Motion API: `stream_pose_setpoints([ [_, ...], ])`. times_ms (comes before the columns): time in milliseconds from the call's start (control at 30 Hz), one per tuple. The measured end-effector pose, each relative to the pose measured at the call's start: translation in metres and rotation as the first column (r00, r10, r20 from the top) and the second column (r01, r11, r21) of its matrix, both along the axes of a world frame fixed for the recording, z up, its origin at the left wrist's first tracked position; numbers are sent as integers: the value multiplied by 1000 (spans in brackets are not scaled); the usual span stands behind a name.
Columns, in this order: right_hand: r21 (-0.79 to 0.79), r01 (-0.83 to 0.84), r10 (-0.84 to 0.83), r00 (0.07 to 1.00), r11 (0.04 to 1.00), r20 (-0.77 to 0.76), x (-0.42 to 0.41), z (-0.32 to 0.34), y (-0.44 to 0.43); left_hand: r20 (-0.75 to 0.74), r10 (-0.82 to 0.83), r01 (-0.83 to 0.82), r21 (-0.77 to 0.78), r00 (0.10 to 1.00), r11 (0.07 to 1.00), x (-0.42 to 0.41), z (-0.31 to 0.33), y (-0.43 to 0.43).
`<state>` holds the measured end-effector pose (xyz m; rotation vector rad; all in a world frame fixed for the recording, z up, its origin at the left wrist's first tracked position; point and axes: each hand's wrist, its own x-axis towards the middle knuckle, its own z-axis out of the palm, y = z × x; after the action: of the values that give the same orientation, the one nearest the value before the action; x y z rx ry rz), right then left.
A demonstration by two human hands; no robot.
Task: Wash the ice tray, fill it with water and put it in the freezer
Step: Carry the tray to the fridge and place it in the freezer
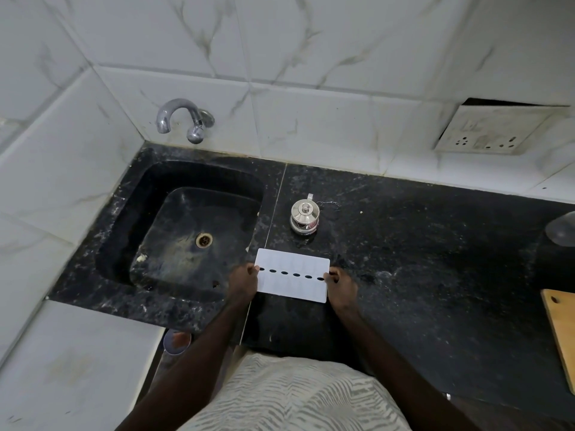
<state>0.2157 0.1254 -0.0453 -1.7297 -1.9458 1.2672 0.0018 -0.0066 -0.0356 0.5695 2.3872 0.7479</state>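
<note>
A white ice tray (292,287) with a row of dark oval gaps along its middle is held level just above the black counter, right of the sink. My left hand (244,283) grips its left short edge. Its right short edge is pinched by my right hand (340,289). The black stone sink (124,213) lies to the left, dry, with a metal drain (203,240). A chrome tap (177,118) sticks out of the tiled wall above the sink's back edge; no water runs from it.
A small lidded steel pot (305,214) stands on the black counter (420,244) just behind the tray. A wooden cutting board (561,331) lies at the right edge, a grey rounded object (561,228) above it. A wall socket panel (488,130) is at the upper right.
</note>
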Motion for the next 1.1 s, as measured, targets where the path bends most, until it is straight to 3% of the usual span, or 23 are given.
stream_pose_setpoints([
  [367,-40,38,-40,998,998,-42,4,14,1,174,213,-221,29,961,975,0,2,2],
  [1100,-18,202,-196,917,979,-347,-23,118,16,179,327,-368,294,928,882,-14,95,-8],
])
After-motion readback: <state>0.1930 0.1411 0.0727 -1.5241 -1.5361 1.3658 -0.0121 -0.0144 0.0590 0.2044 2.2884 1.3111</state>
